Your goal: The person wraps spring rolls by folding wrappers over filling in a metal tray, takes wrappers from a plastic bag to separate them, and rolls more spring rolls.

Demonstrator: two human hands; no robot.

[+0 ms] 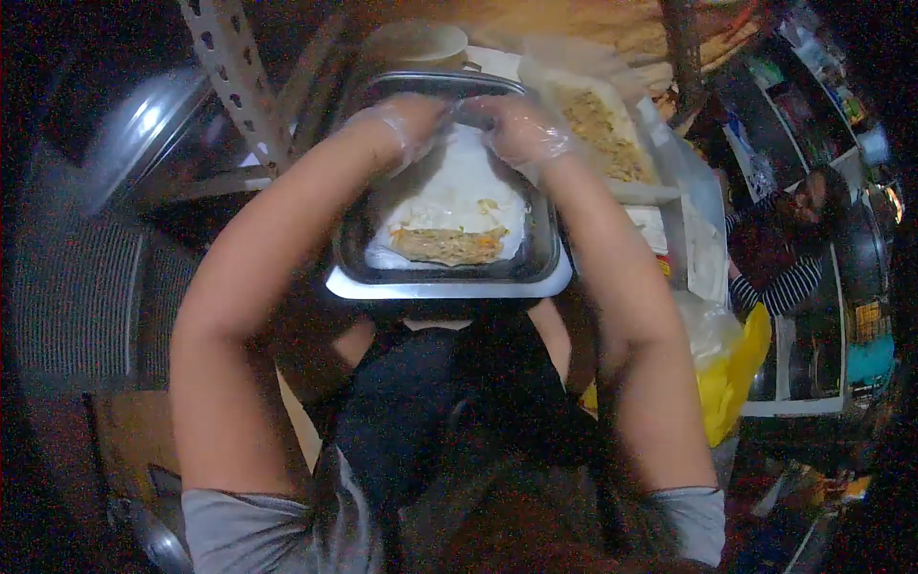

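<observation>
A dark rectangular tray point(557, 244) holds a thin white wrapper sheet point(454, 177). Across the sheet's near end lies a strip of chopped brownish filling point(448, 246) with orange and green bits. At the tray's far side, my left hand point(413, 122), in a clear plastic glove, is bent in over the sheet's far edge. Facing it, my right hand point(507, 120), gloved the same way, has its fingers close to the left hand's. The fingertips of both are blurred, and what they hold, if anything, cannot be made out.
Right of the tray, a white container point(643, 163) holds more filling. A round pale bowl point(435, 43) sits behind. A yellow bag point(732, 383) hangs at the right, near another person's striped sleeve point(789, 290). A perforated metal post point(234, 77) rises at the left.
</observation>
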